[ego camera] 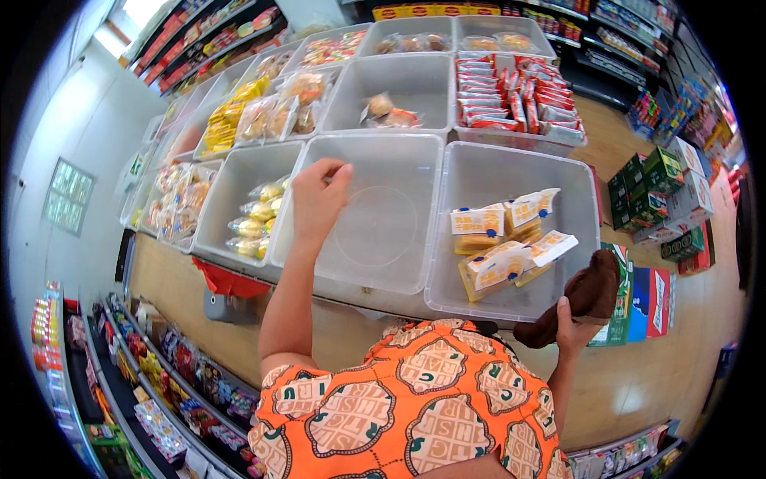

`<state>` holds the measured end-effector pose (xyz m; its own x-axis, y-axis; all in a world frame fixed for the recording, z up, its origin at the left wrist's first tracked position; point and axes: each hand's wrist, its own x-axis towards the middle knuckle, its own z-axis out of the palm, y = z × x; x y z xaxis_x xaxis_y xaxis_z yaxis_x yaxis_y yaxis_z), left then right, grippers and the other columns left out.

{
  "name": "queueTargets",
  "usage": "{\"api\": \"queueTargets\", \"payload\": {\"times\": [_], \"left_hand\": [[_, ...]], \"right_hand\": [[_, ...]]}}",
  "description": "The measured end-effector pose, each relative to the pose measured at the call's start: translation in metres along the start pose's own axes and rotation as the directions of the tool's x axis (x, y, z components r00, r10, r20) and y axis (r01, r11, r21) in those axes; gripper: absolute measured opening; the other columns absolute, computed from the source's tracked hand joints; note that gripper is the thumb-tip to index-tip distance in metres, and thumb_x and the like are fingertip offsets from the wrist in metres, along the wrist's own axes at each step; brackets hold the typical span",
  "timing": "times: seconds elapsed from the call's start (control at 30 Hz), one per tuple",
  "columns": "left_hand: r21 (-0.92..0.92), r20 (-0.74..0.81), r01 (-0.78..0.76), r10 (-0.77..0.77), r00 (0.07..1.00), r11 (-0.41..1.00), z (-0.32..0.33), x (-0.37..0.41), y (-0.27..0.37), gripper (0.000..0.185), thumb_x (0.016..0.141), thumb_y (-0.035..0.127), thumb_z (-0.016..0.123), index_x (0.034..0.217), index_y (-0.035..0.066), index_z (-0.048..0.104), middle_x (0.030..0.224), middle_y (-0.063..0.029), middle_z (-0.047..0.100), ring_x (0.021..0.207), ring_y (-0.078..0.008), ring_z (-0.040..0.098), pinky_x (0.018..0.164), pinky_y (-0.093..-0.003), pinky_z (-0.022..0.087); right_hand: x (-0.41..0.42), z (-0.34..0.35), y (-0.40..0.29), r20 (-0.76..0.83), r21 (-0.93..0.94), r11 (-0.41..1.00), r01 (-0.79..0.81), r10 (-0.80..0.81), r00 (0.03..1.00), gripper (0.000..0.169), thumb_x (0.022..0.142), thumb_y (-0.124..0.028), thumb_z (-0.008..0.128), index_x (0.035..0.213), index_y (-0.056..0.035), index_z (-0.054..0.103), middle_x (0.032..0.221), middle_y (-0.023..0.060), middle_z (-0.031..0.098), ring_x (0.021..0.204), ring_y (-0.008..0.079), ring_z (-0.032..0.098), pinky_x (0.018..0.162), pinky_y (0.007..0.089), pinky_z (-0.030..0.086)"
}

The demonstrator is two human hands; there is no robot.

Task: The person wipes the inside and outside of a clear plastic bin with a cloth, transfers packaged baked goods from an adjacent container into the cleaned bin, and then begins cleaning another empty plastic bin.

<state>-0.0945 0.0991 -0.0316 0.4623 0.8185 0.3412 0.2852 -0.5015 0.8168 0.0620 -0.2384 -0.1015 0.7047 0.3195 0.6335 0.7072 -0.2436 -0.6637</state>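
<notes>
My left hand (320, 200) is raised over the left side of an empty translucent plastic bin (377, 209), its fingers curled and nothing visible in them. My right hand (574, 326) grips a dark brown cloth (589, 290) beside the near right corner of another plastic bin (514, 161). Several wrapped bread packs (497, 266) with white and orange packaging lie in that bin. Left of the empty bin, a further bin (230, 179) holds small wrapped pastries (257, 221).
Behind stand more bins, one with red and white packets (520, 99), one with a few wrapped buns (389, 111). Green cartons (646, 182) are stacked on the floor at right. Snack shelves (179, 371) run along the lower left, and a red cloth or bag (230, 280) hangs under the bins' edge.
</notes>
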Motion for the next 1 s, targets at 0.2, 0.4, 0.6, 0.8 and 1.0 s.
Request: {"api": "queueTargets", "payload": {"times": [0.2, 0.4, 0.6, 0.8, 1.0], "left_hand": [[-0.26, -0.138, 0.372, -0.415, 0.899, 0.891, -0.048, -0.06, -0.018, 0.029, 0.078, 0.016, 0.052, 0.053, 0.002, 0.048, 0.046, -0.0017, 0.045, 0.034, -0.0059, 0.038, 0.033, -0.0197, 0.028], [-0.298, 0.075, 0.672, -0.685, 0.724, 0.678, -0.056, -0.114, -0.033, 0.039, 0.079, 0.03, 0.052, 0.052, 0.003, 0.048, 0.044, -0.0042, 0.046, 0.031, -0.0082, 0.04, 0.029, -0.0198, 0.028], [-0.469, 0.447, 0.833, -0.735, 0.511, 0.294, -0.031, -0.134, -0.056, 0.042, 0.076, 0.04, 0.053, 0.078, -0.002, 0.048, 0.057, -0.0095, 0.051, 0.039, -0.0155, 0.051, 0.031, -0.0218, 0.035], [-0.656, 0.468, 0.75, -0.735, 0.49, 0.083, -0.02, -0.126, -0.077, 0.041, 0.076, 0.035, 0.054, 0.084, -0.004, 0.045, 0.062, -0.0123, 0.051, 0.048, -0.021, 0.055, 0.041, -0.0292, 0.045], [-0.728, 0.392, 0.671, -0.72, 0.572, 0.137, -0.015, -0.128, -0.073, 0.028, 0.074, 0.022, 0.053, 0.064, -0.004, 0.046, 0.057, -0.011, 0.05, 0.049, -0.0227, 0.056, 0.044, -0.0312, 0.047]], "right_hand": [[0.001, 0.0, -0.004, 0.061, 0.142, 0.986, -0.092, 0.084, 0.995, 0.061, 0.063, 0.002, 0.057, 0.119, 0.0027, 0.032, 0.114, 0.014, 0.041, 0.102, 0.0225, 0.043, 0.088, 0.0323, 0.035], [-0.011, 0.002, 0.007, -0.005, 0.065, 0.987, -0.15, 0.15, 0.989, 0.056, 0.068, -0.003, 0.059, 0.117, 0.0073, 0.033, 0.116, 0.0168, 0.041, 0.105, 0.023, 0.043, 0.091, 0.0327, 0.032], [-0.011, 0.001, 0.013, 0.025, 0.005, 0.969, -0.249, 0.248, 0.968, 0.047, 0.07, -0.007, 0.061, 0.109, 0.0103, 0.041, 0.103, 0.0177, 0.052, 0.094, 0.024, 0.051, 0.084, 0.0317, 0.038], [-0.01, 0.0, 0.011, 0.049, -0.048, 0.966, -0.255, 0.257, 0.965, 0.042, 0.069, -0.005, 0.06, 0.105, 0.0091, 0.044, 0.099, 0.0157, 0.053, 0.089, 0.0217, 0.052, 0.079, 0.0315, 0.041], [-0.008, 0.004, 0.004, 0.008, -0.005, 0.971, -0.241, 0.241, 0.97, 0.042, 0.068, -0.007, 0.061, 0.103, 0.0097, 0.044, 0.099, 0.0164, 0.053, 0.088, 0.0216, 0.052, 0.078, 0.0322, 0.041]]}}
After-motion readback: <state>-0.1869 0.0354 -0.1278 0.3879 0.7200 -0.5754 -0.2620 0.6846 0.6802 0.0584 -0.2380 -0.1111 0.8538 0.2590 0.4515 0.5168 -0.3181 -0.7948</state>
